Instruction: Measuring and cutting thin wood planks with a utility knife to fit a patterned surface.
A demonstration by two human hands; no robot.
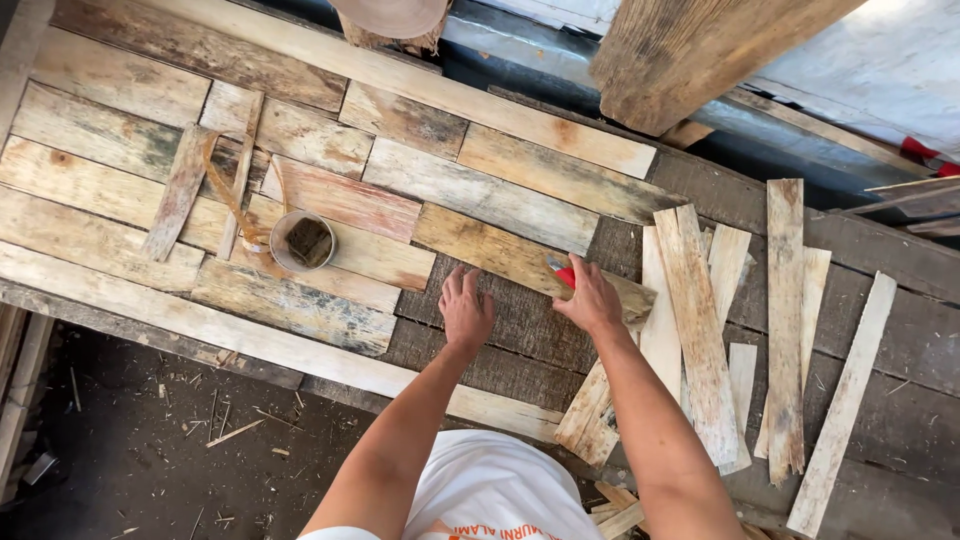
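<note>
Pressing down on a weathered yellowish wooden plank (520, 258), both my hands sit at its near edge, where it lies slantwise on the dark grey worktop (520, 320) at the end of a patchwork of pale old boards (120, 180). My left hand (466, 310) lies flat, fingers spread and grasping nothing. My right hand (592, 298) rests on the plank with its fingers clenched round a small red tool (565, 274); what kind I cannot tell. I judge the plank stiff, light and splintery, best held by its long edges near the middle. To the left stands a round grey tin (302, 241) with a dark block inside, no label showing. Loose pale wooden slats (785, 320) lie to the right.
</note>
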